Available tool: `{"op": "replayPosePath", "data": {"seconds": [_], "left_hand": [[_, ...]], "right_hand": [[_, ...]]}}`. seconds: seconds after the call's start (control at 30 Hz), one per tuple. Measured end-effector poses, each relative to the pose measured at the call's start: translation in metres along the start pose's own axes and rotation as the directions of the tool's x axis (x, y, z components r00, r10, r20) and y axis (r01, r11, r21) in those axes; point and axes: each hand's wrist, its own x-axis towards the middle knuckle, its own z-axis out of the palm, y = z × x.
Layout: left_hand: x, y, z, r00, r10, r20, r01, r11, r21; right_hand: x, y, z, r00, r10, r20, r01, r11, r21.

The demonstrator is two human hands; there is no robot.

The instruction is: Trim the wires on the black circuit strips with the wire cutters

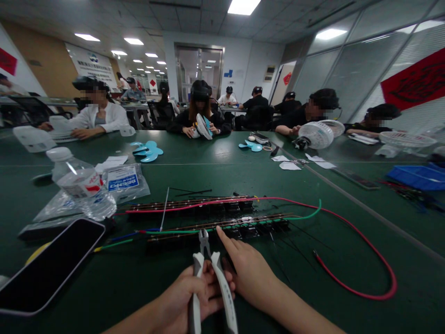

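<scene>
My left hand point(182, 297) is closed around white-handled diagonal cutters point(199, 269). Their handles are spread, and the jaws point away from me at the near black strip point(257, 229). Beside them is my right hand point(255, 273), with its index finger stretched out to the green wire point(189, 231) on that strip; its other fingers are partly hidden. A second black strip point(194, 205) lies just behind, with a red wire point(365, 236) running along it and looping to the right. A white cable tie point(165, 208) sticks up at the left.
At the left are a phone point(52, 264), a water bottle point(81, 185) and plastic bags point(128, 183). Blue fan blades point(149, 150) lie farther back. A blue tray point(417, 177) is at the right. Several people sit around the green table point(208, 176), some handling fan parts.
</scene>
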Motion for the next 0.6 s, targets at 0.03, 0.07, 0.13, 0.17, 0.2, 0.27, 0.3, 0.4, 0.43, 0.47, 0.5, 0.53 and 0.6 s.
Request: {"op": "replayPosePath", "data": {"seconds": [0.03, 0.07, 0.13, 0.17, 0.2, 0.27, 0.3, 0.4, 0.43, 0.47, 0.5, 0.53, 0.6], "left_hand": [[0.0000, 0.0001, -0.0003, 1.000, 0.005, 0.003, -0.005, 1.000, 0.001], [-0.0001, 0.0003, -0.0002, 1.000, 0.011, 0.006, -0.011, 1.000, 0.002], [-0.0005, 0.0009, 0.0007, 1.000, 0.020, 0.004, -0.020, 1.000, 0.003], [-0.0007, 0.0012, 0.0015, 1.000, 0.020, -0.001, -0.020, 1.000, 0.005], [-0.0010, 0.0015, 0.0023, 1.000, 0.018, -0.007, -0.018, 1.000, 0.004], [-0.0015, 0.0018, 0.0036, 1.000, 0.013, -0.018, -0.013, 1.000, 0.002], [-0.0017, 0.0019, 0.0041, 1.000, 0.007, -0.019, -0.007, 1.000, 0.002], [-0.0021, 0.0017, 0.0045, 1.000, -0.013, 0.001, 0.013, 1.000, 0.011], [-0.0022, 0.0016, 0.0044, 1.000, -0.019, 0.006, 0.019, 1.000, 0.011], [-0.0021, 0.0015, 0.0044, 1.000, -0.020, 0.009, 0.020, 1.000, 0.009], [-0.0021, 0.0014, 0.0044, 1.000, -0.015, 0.007, 0.015, 1.000, 0.003], [-0.0020, 0.0014, 0.0045, 1.000, -0.008, 0.002, 0.008, 1.000, -0.003], [-0.0019, 0.0016, 0.0048, 1.000, 0.003, -0.010, -0.004, 1.000, -0.014]], "right_hand": [[0.0003, -0.0004, -0.0006, 1.000, 0.004, 0.007, -0.004, 1.000, -0.001], [0.0005, -0.0008, -0.0013, 1.000, 0.008, 0.012, -0.008, 1.000, -0.002], [0.0009, -0.0015, -0.0022, 1.000, 0.009, 0.016, -0.009, 1.000, -0.001], [0.0009, -0.0017, -0.0025, 1.000, 0.008, 0.015, -0.008, 1.000, 0.000], [0.0008, -0.0017, -0.0025, 1.000, 0.007, 0.014, -0.007, 1.000, 0.002], [0.0005, -0.0014, -0.0018, 1.000, 0.004, 0.012, -0.004, 1.000, 0.004], [0.0003, -0.0009, -0.0012, 1.000, 0.003, 0.009, -0.003, 1.000, 0.002], [0.0003, 0.0005, 0.0013, 1.000, -0.006, -0.005, 0.006, 1.000, -0.012], [0.0003, 0.0008, 0.0019, 1.000, -0.009, -0.010, 0.009, 1.000, -0.017], [0.0004, 0.0010, 0.0023, 1.000, -0.011, -0.014, 0.011, 1.000, -0.019], [0.0004, 0.0009, 0.0025, 1.000, -0.012, -0.017, 0.012, 1.000, -0.018], [0.0004, 0.0008, 0.0023, 1.000, -0.012, -0.018, 0.012, 1.000, -0.016], [0.0001, 0.0002, 0.0016, 1.000, -0.011, -0.022, 0.011, 1.000, -0.011]]}}
